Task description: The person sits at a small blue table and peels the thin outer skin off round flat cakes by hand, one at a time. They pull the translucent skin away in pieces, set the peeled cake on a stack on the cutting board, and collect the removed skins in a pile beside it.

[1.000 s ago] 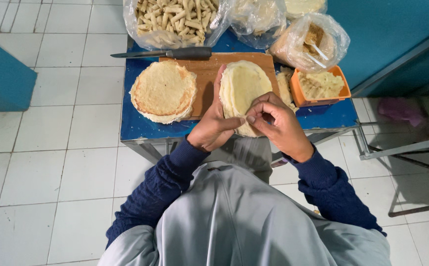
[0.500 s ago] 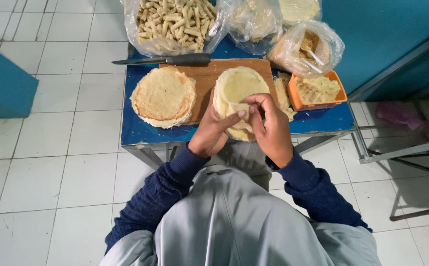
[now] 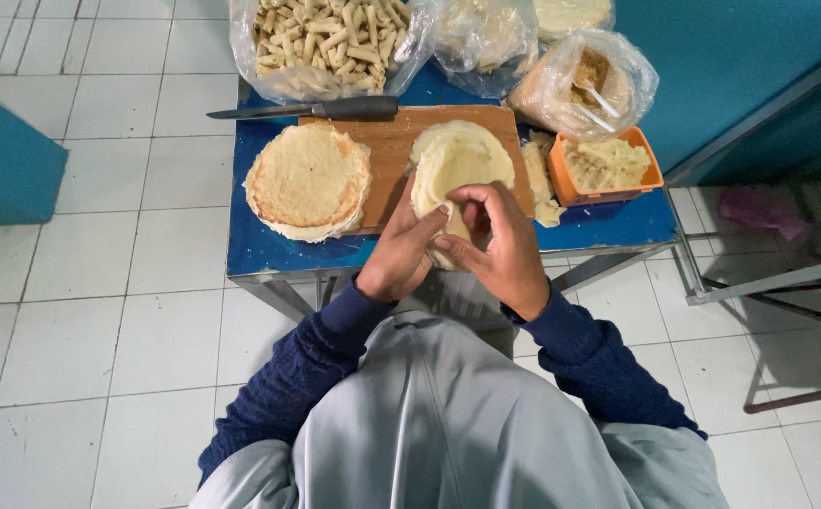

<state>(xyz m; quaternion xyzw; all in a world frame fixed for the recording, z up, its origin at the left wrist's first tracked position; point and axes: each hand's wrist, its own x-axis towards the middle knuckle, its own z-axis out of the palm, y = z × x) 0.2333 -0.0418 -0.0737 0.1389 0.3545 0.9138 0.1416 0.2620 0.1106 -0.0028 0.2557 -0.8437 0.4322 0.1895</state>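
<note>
A pale round wrapper sheet (image 3: 462,160) lies on a wooden cutting board (image 3: 387,141) on a small blue table (image 3: 269,250). My left hand (image 3: 401,250) and my right hand (image 3: 495,245) meet at the wrapper's near edge. Both pinch that edge and fold it over; what lies under the fold is hidden by my fingers. A stack of browner round wrappers (image 3: 309,179) sits to the left, partly on the board.
A black-handled knife (image 3: 311,110) lies behind the board. An orange tub of pale filling (image 3: 607,165) stands at the right. Plastic bags at the back hold finished rolls (image 3: 330,42) and other food (image 3: 585,85). White tiled floor surrounds the table; a metal frame (image 3: 778,283) stands at the right.
My hands stay at the wrapper's near edge, fingers drawing closer together over the fold. The camera has tilted a little, shifting the table in view.
</note>
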